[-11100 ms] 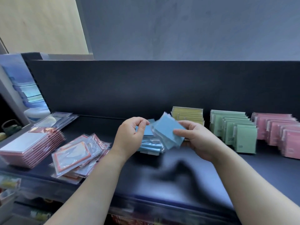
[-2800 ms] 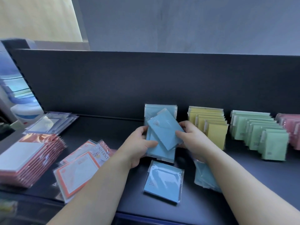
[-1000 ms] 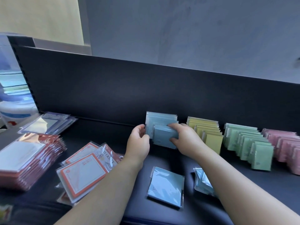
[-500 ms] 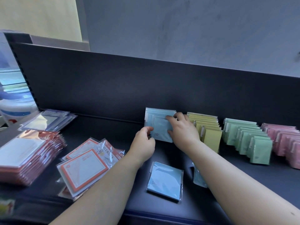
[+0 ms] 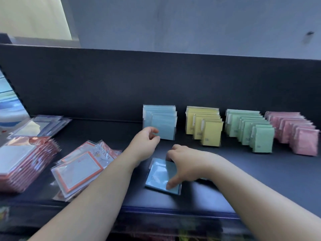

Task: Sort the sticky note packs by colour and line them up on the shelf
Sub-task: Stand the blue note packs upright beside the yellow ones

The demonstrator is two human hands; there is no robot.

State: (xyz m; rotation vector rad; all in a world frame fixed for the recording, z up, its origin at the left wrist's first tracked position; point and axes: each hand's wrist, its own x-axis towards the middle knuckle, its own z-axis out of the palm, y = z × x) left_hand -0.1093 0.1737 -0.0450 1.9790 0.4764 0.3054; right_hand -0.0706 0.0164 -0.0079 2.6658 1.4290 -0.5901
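Four colour rows stand on edge on the dark shelf (image 5: 260,173), leaning toward the back panel (image 5: 156,80): the blue row (image 5: 160,122) on the left, then the yellow row (image 5: 205,126), the green row (image 5: 250,130) and the pink row (image 5: 295,133). The blue row looks the shortest, so the step in hand appears to be building it up.

One loose blue pack (image 5: 159,176) lies flat in its clear wrapper near the shelf's front edge, well in front of the blue row. The right hand (image 5: 186,165) is down on it, fingers curled over the far edge and thumb pressed on the near right corner, so it grips the pack, though the pack is not yet lifted. The left hand (image 5: 145,142) hovers by the lower left corner of the blue row's front pack, fingers loosely curled and holding nothing. Whether it touches that pack I cannot tell.

Next, the pack needs lifting, turning upright and setting against the front of the blue row, square with the others. The slick wrapper may slip, and a nudge could tip the leaning packs, so the left hand is well placed to steady them.

Off to the left lie orange-bordered packs (image 5: 79,169) and a red-edged stack (image 5: 22,162), which look like other stock
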